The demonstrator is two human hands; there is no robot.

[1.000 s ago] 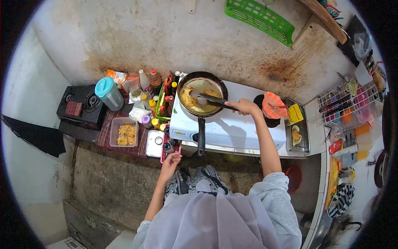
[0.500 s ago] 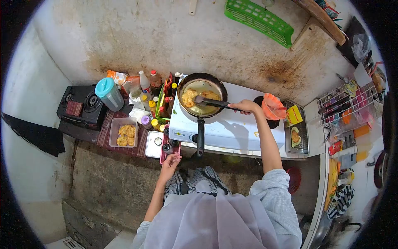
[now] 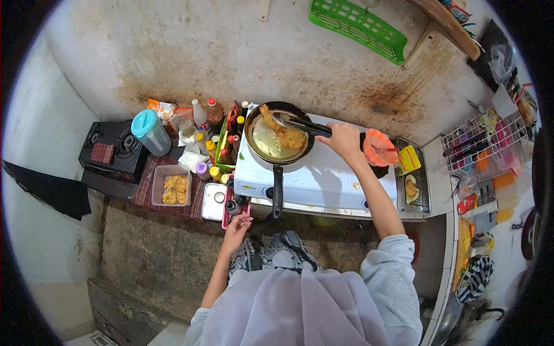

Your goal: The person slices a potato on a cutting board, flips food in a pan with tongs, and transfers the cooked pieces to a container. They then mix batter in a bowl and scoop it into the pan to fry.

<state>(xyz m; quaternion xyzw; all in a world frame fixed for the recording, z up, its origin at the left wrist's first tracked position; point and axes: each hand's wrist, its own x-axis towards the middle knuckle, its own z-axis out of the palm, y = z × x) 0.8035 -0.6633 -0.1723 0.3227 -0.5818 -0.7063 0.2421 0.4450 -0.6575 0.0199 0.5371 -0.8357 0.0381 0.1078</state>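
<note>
The person stands over a white stove (image 3: 323, 179) set on the worktop (image 3: 173, 205). Their right hand (image 3: 341, 140) is closed around the handles of dark tongs (image 3: 303, 124), the grip pressed together on them, and the tongs pinch a golden fried piece (image 3: 283, 132) that hangs tilted above the oil, one end up near the pan's far rim. The frying pan (image 3: 258, 154) sits on the stove's left burner, its black handle pointing back toward the person.

The left hand (image 3: 238, 224) rests low at the front edge of the worktop, just below a small red tray (image 3: 226, 218); its fingers look loosely curled and hold nothing that I can make out.

Left of the stove stands a cluster of sauce bottles (image 3: 206, 118) and small jars. In front of them a clear plastic tub (image 3: 171, 185) holds more fried pieces, on a checked cloth (image 3: 147, 190). Beside it stands a teal-lidded jug (image 3: 150, 131), and further left a black gas burner (image 3: 112, 149).

To the right of the stove, near the right hand, is an orange bowl (image 3: 381, 147), then a dark tray (image 3: 420, 184) with a yellow packet (image 3: 410, 159) on it. A wire rack (image 3: 490, 144) of utensils stands at the far right, and a green basket (image 3: 356, 26) hangs on the stained wall.
</note>
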